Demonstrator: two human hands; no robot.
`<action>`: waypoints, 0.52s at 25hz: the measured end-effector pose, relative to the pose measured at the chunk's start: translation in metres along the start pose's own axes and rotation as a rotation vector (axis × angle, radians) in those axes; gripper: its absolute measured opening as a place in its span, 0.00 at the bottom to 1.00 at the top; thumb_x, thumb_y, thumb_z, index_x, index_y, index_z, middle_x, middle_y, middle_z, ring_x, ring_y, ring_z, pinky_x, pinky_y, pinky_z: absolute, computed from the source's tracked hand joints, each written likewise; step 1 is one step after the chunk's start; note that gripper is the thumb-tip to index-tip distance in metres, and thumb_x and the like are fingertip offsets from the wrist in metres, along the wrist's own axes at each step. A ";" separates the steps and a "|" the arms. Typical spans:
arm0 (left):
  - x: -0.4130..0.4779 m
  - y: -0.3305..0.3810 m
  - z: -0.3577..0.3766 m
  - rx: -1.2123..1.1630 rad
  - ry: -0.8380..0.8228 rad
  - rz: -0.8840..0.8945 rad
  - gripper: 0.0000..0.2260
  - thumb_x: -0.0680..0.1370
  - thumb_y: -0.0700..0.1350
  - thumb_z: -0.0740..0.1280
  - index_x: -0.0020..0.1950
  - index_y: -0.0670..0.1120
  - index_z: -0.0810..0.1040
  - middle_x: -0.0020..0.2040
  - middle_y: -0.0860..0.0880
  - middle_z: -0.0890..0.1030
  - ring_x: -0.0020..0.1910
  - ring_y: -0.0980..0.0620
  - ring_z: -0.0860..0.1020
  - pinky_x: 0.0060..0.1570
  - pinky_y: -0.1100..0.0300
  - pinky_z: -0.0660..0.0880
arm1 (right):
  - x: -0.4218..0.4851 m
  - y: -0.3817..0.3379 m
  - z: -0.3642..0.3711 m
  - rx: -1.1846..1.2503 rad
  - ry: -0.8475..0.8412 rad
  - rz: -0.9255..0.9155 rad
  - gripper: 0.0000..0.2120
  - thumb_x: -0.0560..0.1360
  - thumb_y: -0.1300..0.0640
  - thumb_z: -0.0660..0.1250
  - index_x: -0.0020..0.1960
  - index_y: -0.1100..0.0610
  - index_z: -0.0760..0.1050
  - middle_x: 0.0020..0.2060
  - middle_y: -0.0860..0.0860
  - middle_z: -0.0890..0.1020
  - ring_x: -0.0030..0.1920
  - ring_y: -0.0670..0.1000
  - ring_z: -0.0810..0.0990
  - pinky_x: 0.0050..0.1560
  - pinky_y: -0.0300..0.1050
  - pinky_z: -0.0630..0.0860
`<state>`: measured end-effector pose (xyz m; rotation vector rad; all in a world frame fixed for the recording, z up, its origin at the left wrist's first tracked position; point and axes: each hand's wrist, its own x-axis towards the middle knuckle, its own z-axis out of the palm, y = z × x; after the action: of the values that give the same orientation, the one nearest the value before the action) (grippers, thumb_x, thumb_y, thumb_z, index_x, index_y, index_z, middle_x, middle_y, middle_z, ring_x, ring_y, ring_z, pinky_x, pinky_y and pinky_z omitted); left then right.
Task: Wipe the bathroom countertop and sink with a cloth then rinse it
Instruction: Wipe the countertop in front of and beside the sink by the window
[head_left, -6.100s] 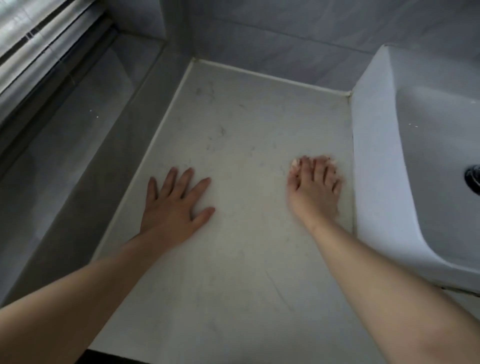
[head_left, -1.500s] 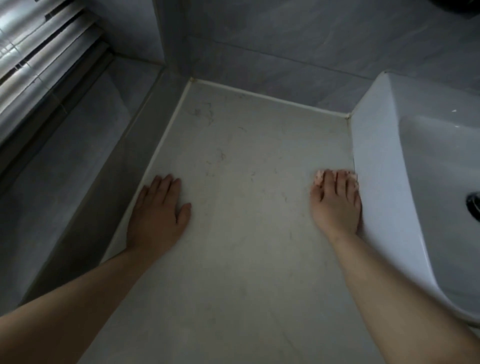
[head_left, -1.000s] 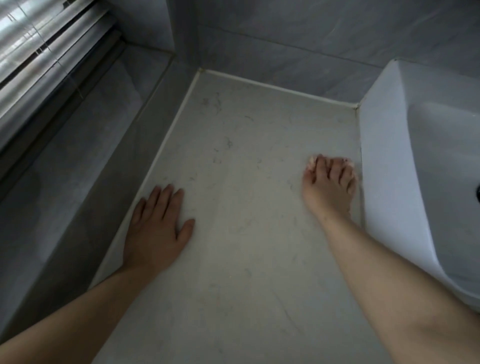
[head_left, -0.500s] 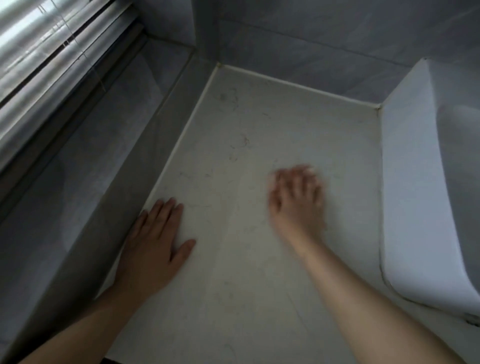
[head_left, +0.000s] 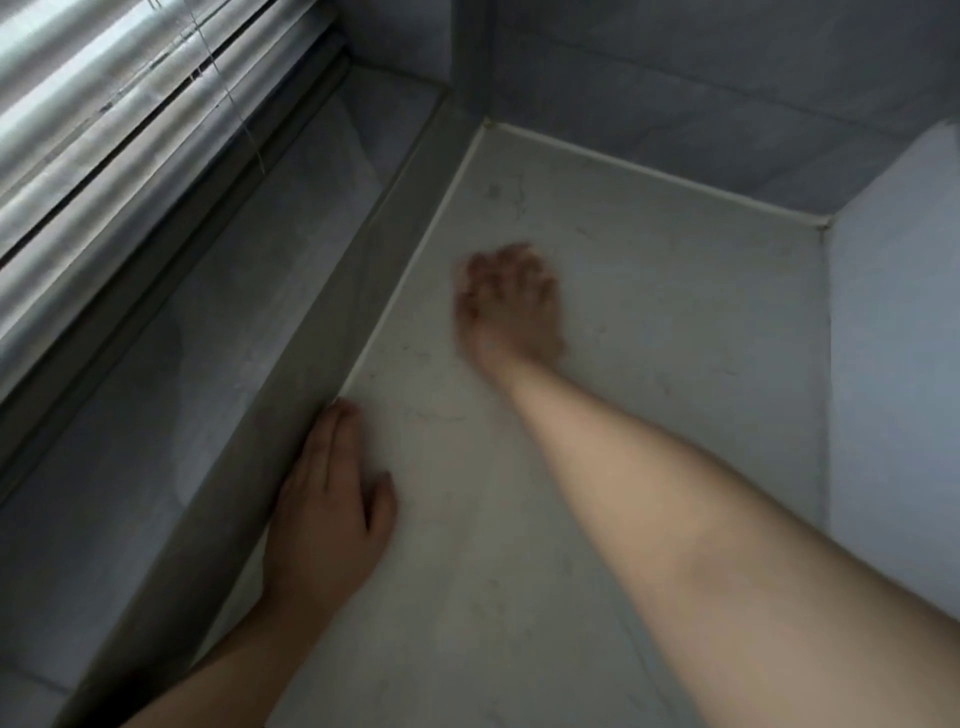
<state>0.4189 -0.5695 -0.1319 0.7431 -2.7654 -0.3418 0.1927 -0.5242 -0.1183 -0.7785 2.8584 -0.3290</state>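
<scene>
The left hand (head_left: 327, 514) is lying flat, fingers straight, at the tabletop (head_left: 675, 322) left edge; the right hand (head_left: 511, 306) is showing blurred farther back, and I cannot tell its grip.

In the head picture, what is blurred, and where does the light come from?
Head view: the right hand is smeared by motion, so what it holds cannot be made out; the left hand, flat on the countertop, is only slightly soft; light enters through the window blinds at upper left, the rest is dim.
</scene>
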 end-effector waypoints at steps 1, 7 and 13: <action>-0.001 0.000 0.000 -0.007 0.015 -0.005 0.27 0.73 0.48 0.56 0.67 0.33 0.66 0.66 0.35 0.71 0.65 0.41 0.68 0.65 0.54 0.61 | -0.014 -0.027 0.008 0.018 -0.026 -0.114 0.24 0.81 0.49 0.46 0.76 0.54 0.52 0.76 0.58 0.50 0.75 0.60 0.46 0.73 0.57 0.41; 0.000 -0.002 0.003 -0.011 -0.002 0.014 0.26 0.74 0.46 0.53 0.67 0.33 0.67 0.65 0.34 0.72 0.64 0.40 0.70 0.64 0.53 0.62 | -0.098 -0.006 0.018 -0.035 0.047 -0.567 0.21 0.79 0.45 0.50 0.67 0.47 0.72 0.69 0.52 0.71 0.71 0.56 0.65 0.72 0.52 0.54; 0.003 0.000 0.002 0.152 -0.089 0.138 0.26 0.75 0.54 0.53 0.67 0.39 0.71 0.67 0.40 0.73 0.66 0.43 0.71 0.62 0.53 0.61 | -0.136 0.174 -0.015 -0.227 0.203 0.130 0.26 0.76 0.45 0.47 0.68 0.53 0.69 0.69 0.56 0.71 0.70 0.60 0.66 0.69 0.61 0.60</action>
<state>0.4155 -0.5710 -0.1337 0.5785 -2.9330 -0.1415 0.2217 -0.3055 -0.1345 -0.6223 3.1598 -0.0696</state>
